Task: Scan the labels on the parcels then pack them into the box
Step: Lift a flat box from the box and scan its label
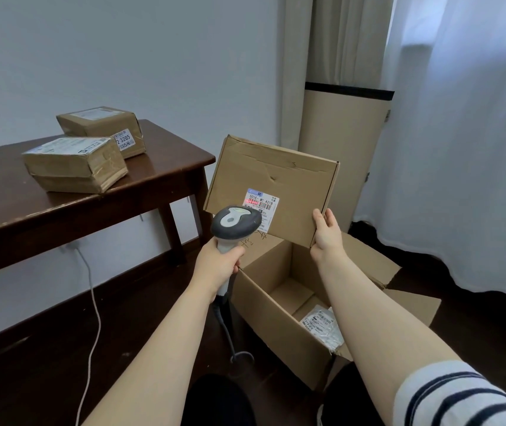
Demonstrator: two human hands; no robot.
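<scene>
My right hand (327, 233) grips the lower right corner of a flat cardboard parcel (279, 176), held upright above the open box (276, 315) on the floor. My left hand (219, 265) is closed around the handle of a grey and white barcode scanner (235, 224). The scanner's red line falls on the parcel's white label (262, 202). Two more taped brown parcels, one nearer (75, 166) and one farther (104, 127), lie on the dark wooden table (153, 179) at the left. A white plastic-wrapped packet (324, 329) lies inside the open box.
The scanner's grey cable (228, 336) drops to the dark floor. A white cord (93, 305) hangs below the table. A tall beige cylinder (341, 142) and white curtains (460, 149) stand behind the box, against a pale wall.
</scene>
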